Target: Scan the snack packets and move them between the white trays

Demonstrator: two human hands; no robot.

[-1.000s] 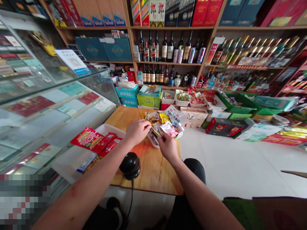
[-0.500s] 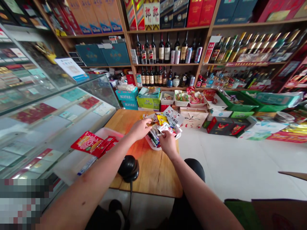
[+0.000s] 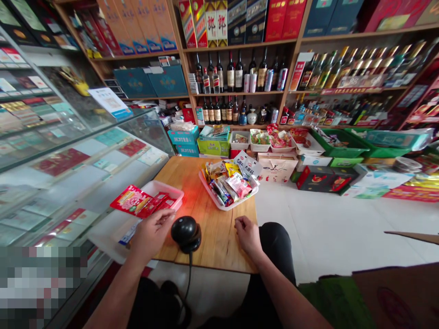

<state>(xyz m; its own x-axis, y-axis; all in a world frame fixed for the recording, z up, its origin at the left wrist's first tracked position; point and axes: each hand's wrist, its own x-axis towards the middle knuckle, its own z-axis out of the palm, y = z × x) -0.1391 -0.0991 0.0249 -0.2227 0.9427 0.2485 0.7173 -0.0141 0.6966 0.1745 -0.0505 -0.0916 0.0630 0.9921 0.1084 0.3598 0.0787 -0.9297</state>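
My left hand (image 3: pixel 152 233) hovers over the right side of the white tray at the left, its fingers loosely bent and apart, with nothing visible in them. Red snack packets (image 3: pixel 137 202) lie in a pink-white basket (image 3: pixel 178 194) just beyond it. Beside that hand stands a black scanner (image 3: pixel 185 233) on a cable, throwing red light on the wooden table (image 3: pixel 212 242). Near the table's right edge my right hand (image 3: pixel 248 236) is curled closed, nothing visible in it. Farther off, a pink-white basket (image 3: pixel 229 208) holds several mixed snack packets (image 3: pixel 238 185), apart from both hands.
A glass display counter (image 3: pixel 85 178) runs along the left. Behind the table stand a paper gift bag (image 3: pixel 277 168), snack trays and green baskets (image 3: pixel 343 146). Shelves of bottles and boxes rise at the back. My knee (image 3: pixel 276 246) is beside the table's right edge.
Both hands have left the snack basket on the table. My left hand has moved back and left to the tray; my right hand has drawn back toward me.
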